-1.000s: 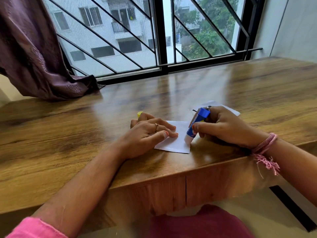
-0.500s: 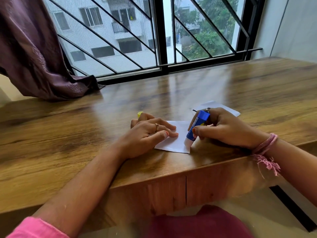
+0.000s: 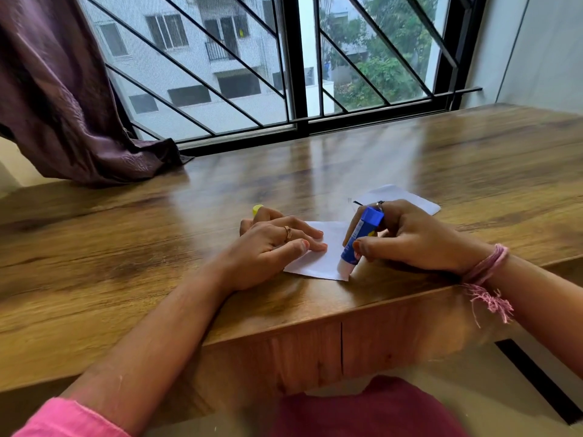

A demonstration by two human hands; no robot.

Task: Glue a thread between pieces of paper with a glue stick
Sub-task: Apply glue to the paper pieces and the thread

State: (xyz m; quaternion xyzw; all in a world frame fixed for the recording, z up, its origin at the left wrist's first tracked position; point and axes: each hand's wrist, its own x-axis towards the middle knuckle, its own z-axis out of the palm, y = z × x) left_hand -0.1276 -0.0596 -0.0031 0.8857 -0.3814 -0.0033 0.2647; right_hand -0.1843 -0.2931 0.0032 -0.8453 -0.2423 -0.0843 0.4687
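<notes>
Since a moment ago, right hand (image 3: 410,238) fingers gripping the glue stick (image 3: 359,241) slid its tip nearer the paper's (image 3: 325,257) corner; left hand (image 3: 271,247) fingers press flat beside it; paper seems light, flimsy

A glossy wooden desk (image 3: 441,159) spreads under and beyond both hands. Far ahead of them a window (image 3: 220,58) with a black diagonal grille (image 3: 296,58) shows a white building (image 3: 195,67) and green trees (image 3: 388,67). A purple curtain (image 3: 63,99) drapes onto the desk, well beyond the left hand.
</notes>
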